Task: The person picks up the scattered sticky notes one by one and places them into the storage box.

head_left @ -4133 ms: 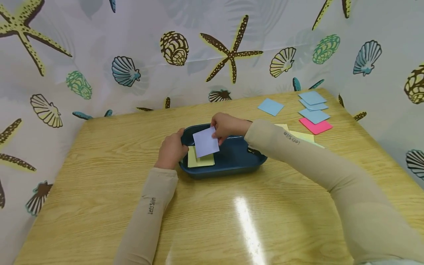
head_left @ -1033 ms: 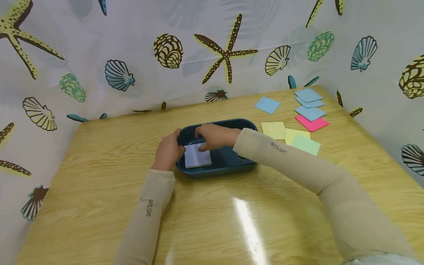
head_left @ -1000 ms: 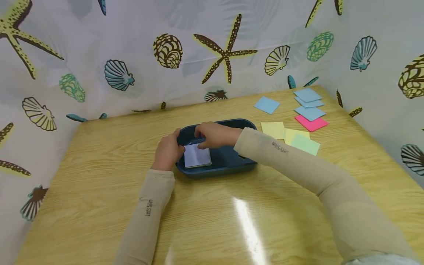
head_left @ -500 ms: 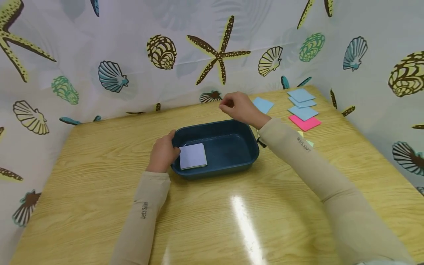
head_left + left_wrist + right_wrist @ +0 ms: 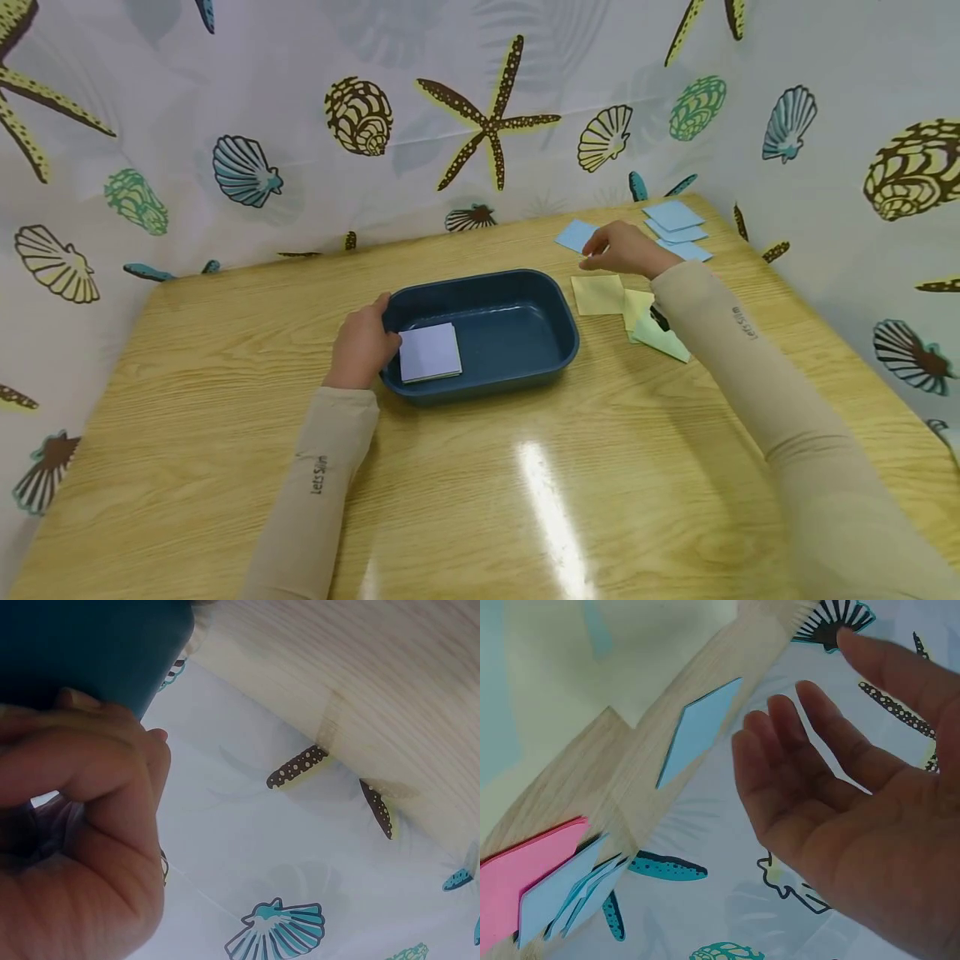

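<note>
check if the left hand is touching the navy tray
Touching: the head view shows the left hand holding one end of the navy tray, thumb over its rim.

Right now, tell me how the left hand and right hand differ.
The left hand grips the tray; the right hand holds nothing. The left hand is at the tray's end; the right hand hangs in the air, apart from it. Both extend from beige sleeves.
</note>
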A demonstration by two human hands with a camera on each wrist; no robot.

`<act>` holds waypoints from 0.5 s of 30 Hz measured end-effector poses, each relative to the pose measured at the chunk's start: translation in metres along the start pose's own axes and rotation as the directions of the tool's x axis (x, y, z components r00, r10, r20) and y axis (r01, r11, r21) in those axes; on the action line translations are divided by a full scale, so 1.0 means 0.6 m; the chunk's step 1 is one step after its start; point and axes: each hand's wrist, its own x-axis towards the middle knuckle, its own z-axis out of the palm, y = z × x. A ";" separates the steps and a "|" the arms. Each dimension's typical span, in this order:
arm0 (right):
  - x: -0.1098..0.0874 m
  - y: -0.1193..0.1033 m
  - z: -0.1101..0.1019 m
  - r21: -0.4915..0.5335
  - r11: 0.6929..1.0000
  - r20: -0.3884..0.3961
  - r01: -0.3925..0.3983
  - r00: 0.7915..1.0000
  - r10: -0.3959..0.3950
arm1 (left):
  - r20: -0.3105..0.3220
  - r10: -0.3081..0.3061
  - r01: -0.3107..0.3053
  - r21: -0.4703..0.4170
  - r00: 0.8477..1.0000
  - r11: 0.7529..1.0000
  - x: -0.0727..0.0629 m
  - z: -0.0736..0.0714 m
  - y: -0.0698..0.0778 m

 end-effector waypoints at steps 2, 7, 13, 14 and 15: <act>-0.002 0.008 0.002 -0.037 0.999 0.086 -0.018 0.996 0.021 | -0.001 0.002 -0.002 0.001 1.000 1.000 -0.001 0.000 0.000; -0.003 0.018 0.013 -0.097 0.994 0.236 -0.044 0.970 0.066 | -0.002 0.000 0.000 0.000 1.000 1.000 -0.002 -0.002 -0.001; 0.004 0.029 0.026 -0.139 0.990 0.264 -0.035 0.962 0.071 | -0.004 0.003 -0.003 -0.005 1.000 1.000 -0.002 -0.001 -0.001; 0.006 0.030 0.026 -0.140 0.989 0.265 -0.039 0.961 0.076 | -0.007 0.005 -0.005 -0.007 1.000 1.000 -0.002 0.000 -0.001; 0.008 0.030 0.026 -0.143 0.989 0.268 -0.036 0.961 0.073 | -0.006 0.004 -0.004 -0.008 1.000 1.000 -0.002 0.000 -0.001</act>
